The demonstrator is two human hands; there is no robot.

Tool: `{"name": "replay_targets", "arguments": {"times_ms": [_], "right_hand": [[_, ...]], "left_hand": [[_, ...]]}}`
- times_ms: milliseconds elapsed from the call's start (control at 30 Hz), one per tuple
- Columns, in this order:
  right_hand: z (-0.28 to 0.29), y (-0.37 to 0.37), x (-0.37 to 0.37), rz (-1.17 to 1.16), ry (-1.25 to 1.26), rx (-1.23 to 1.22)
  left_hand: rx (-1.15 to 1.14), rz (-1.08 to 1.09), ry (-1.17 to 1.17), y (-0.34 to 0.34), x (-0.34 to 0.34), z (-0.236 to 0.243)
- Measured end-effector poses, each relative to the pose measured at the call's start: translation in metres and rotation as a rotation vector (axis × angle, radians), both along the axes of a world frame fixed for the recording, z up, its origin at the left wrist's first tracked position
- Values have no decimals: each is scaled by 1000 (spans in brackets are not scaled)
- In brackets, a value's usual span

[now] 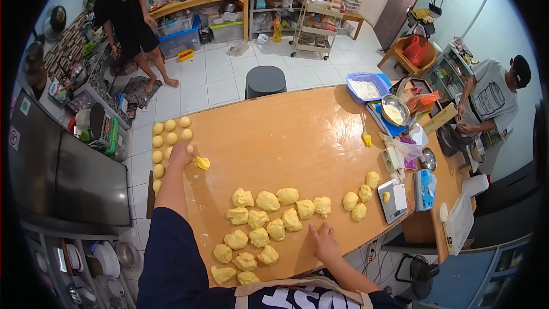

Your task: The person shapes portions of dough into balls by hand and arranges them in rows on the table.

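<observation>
My left arm stretches to the far left of the wooden table [257,131], and my left hand [180,154] is over the rows of smooth round dough balls [171,138]. Its fingers are mostly hidden behind the back of the hand, so what they hold, if anything, does not show. Just right of it lies a small yellow dough scrap [202,163]. Near the front edge, my right hand [325,242] touches the tabletop with fingers spread and holds nothing. Several rough yellow dough lumps [258,219] lie between my arms. More dough lumps [358,212] sit beside a scale [392,201].
At the right stand a purple basin of white powder [366,88], a metal bowl [395,110] and a tissue pack [424,190]. A grey stool [265,82] is beyond the table. One person [123,17] stands far left; another [492,97] works at the right.
</observation>
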State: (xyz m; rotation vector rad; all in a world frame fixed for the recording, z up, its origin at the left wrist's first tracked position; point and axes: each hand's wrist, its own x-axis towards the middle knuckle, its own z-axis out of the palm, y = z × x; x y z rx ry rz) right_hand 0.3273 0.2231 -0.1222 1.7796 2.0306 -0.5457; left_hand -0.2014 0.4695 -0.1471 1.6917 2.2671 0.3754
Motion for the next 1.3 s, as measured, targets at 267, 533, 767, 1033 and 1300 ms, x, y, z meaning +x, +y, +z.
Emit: {"name": "replay_targets", "arguments": {"times_ms": [267, 533, 767, 1033, 1300], "right_hand": [[-3, -1, 3, 14, -25, 7], [-13, -3, 6, 35, -32, 16], [-12, -4, 4, 107, -38, 70], [-9, 0, 36, 177, 15, 94], [143, 48, 39, 294, 1269, 844]], "left_hand": [[211, -62, -128, -32, 64, 11], [-96, -352, -152, -129, 204, 2], [66, -234, -160, -127, 182, 4], [393, -131, -590, -153, 252, 122], [14, 24, -1893, -215, 383, 156]]}}
